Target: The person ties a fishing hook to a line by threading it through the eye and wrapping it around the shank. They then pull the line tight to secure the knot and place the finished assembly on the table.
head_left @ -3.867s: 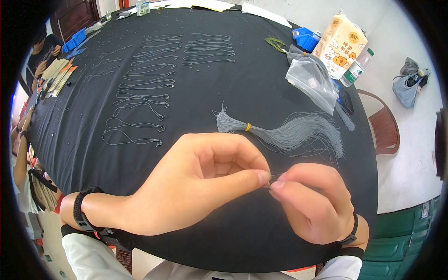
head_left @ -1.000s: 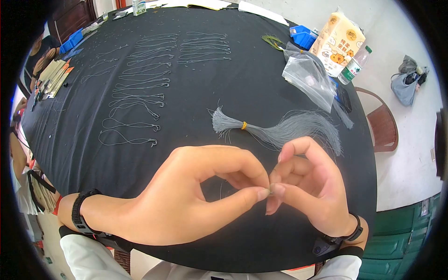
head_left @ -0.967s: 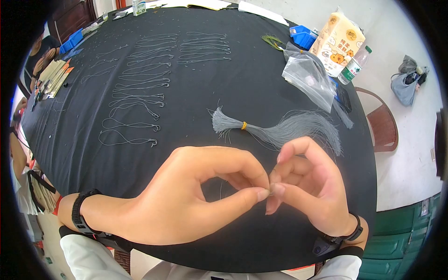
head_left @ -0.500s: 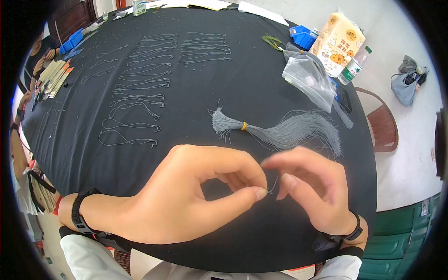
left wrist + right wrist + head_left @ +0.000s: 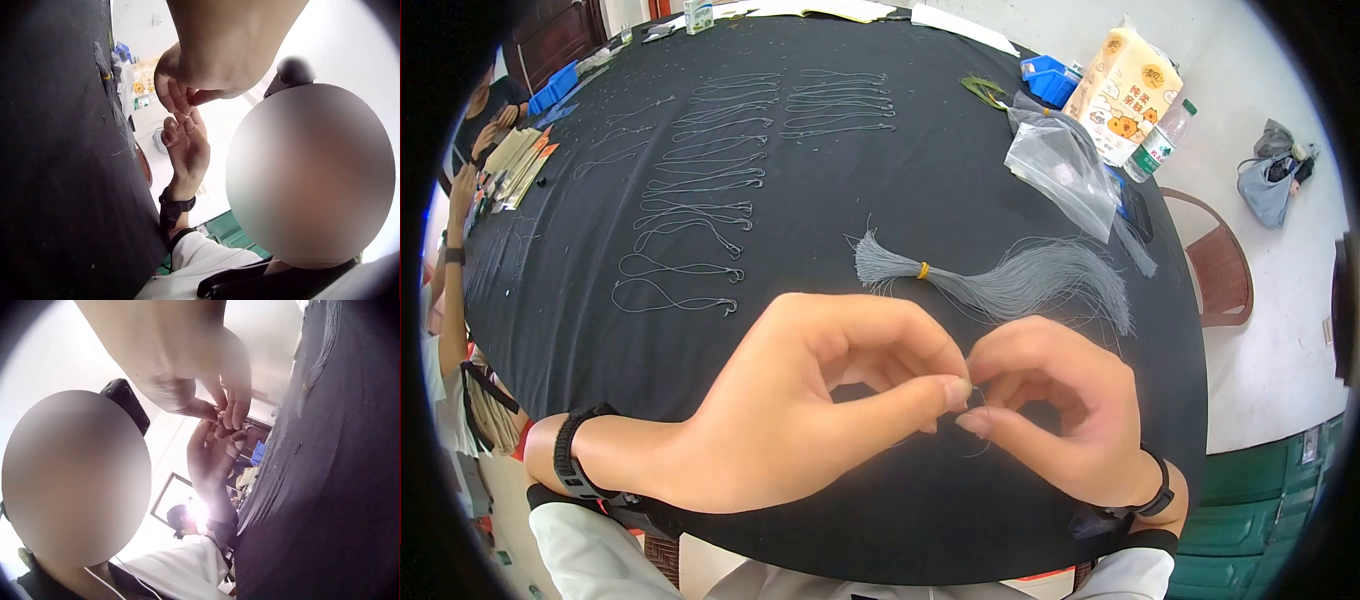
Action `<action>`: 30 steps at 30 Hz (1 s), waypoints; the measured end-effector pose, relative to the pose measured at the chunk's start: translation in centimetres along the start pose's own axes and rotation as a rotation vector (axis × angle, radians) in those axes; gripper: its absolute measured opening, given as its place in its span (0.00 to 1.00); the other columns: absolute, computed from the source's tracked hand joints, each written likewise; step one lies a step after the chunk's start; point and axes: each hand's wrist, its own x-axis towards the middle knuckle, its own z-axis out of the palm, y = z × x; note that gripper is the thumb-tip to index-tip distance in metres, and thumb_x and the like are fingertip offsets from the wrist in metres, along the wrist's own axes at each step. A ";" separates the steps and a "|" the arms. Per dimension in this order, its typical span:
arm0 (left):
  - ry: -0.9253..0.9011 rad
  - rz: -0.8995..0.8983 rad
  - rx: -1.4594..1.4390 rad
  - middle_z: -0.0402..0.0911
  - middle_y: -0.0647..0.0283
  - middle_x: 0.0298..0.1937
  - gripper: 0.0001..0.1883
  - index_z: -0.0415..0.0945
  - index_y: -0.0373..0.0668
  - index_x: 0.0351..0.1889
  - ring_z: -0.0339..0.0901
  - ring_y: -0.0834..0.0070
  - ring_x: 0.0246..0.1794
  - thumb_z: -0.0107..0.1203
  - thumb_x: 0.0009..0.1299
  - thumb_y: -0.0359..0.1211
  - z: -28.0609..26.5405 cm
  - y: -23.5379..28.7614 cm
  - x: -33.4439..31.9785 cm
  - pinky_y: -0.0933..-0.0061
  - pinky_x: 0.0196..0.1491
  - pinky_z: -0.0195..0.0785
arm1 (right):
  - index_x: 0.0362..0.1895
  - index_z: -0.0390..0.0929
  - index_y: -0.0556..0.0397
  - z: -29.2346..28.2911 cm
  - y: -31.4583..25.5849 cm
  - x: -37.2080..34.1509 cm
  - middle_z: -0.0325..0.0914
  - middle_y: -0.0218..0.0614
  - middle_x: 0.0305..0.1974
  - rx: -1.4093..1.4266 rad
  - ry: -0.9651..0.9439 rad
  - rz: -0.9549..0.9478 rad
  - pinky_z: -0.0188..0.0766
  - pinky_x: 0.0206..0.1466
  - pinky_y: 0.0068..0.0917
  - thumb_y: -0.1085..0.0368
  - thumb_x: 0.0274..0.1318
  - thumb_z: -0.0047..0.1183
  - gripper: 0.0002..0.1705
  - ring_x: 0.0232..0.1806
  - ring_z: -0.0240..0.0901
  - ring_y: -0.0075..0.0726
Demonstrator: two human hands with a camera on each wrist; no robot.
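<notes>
Low in the middle of the head view, my left hand (image 5: 820,410) pinches a thin grey thread (image 5: 984,400) between thumb and index fingertip. My right hand (image 5: 1065,410) faces it, its curled index finger and thumb around the same thread, fingertips right at the left hand's. A fine end of thread hangs below the fingertips. Both hands meet above the black cloth in the left and right wrist views, where the thread is mostly hidden by fingers. Beyond them lies a bundle of grey threads (image 5: 1030,280) bound with a yellow tie (image 5: 923,270).
Several looped grey cords (image 5: 675,297) lie in two columns on the black tablecloth (image 5: 820,220). At the right edge are a plastic bag (image 5: 1060,180), a tissue pack (image 5: 1125,95), a bottle (image 5: 1162,145) and a blue bin (image 5: 1048,80). Another person (image 5: 495,110) sits far left.
My right hand has shifted its fingers around the thread, having drawn slightly away half a second ago and come back. The left hand keeps its pinch. At far left, another person's arm has moved up.
</notes>
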 end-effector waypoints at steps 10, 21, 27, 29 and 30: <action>-0.020 -0.045 -0.041 0.81 0.56 0.36 0.06 0.76 0.29 0.40 0.80 0.76 0.34 0.54 0.69 0.24 0.1 0.2 0.1 0.79 0.37 0.74 | 0.33 0.80 0.57 -0.2 0.4 0.3 0.79 0.36 0.32 -0.323 0.013 -0.276 0.72 0.29 0.21 0.76 0.44 0.63 0.09 0.28 0.77 0.28; 0.035 -0.071 -0.085 0.82 0.55 0.38 0.06 0.75 0.30 0.41 0.81 0.75 0.35 0.54 0.69 0.24 0.2 0.4 0.0 0.76 0.36 0.78 | 0.29 0.79 0.58 -0.4 0.1 0.2 0.78 0.38 0.29 -0.414 0.107 -0.330 0.71 0.28 0.21 0.80 0.41 0.61 0.08 0.26 0.76 0.31; 0.022 -0.161 -0.237 0.81 0.55 0.37 0.06 0.75 0.31 0.40 0.81 0.75 0.33 0.54 0.69 0.26 0.1 0.3 0.2 0.75 0.34 0.78 | 0.29 0.79 0.59 -0.4 0.1 0.2 0.78 0.39 0.29 -0.463 0.140 -0.400 0.70 0.26 0.21 0.80 0.40 0.60 0.09 0.25 0.76 0.31; 0.015 -0.174 -0.274 0.81 0.55 0.37 0.06 0.75 0.31 0.40 0.80 0.76 0.31 0.55 0.69 0.26 0.1 0.1 0.3 0.75 0.33 0.78 | 0.29 0.79 0.59 -0.3 0.1 0.2 0.78 0.39 0.29 -0.461 0.154 -0.403 0.70 0.26 0.21 0.80 0.40 0.60 0.08 0.24 0.76 0.31; 0.014 -0.175 -0.281 0.81 0.55 0.37 0.06 0.75 0.31 0.40 0.80 0.77 0.31 0.55 0.69 0.26 0.1 -0.1 0.3 0.75 0.33 0.78 | 0.29 0.79 0.59 -0.4 0.2 0.2 0.78 0.40 0.29 -0.458 0.153 -0.405 0.70 0.26 0.21 0.80 0.40 0.60 0.08 0.24 0.76 0.31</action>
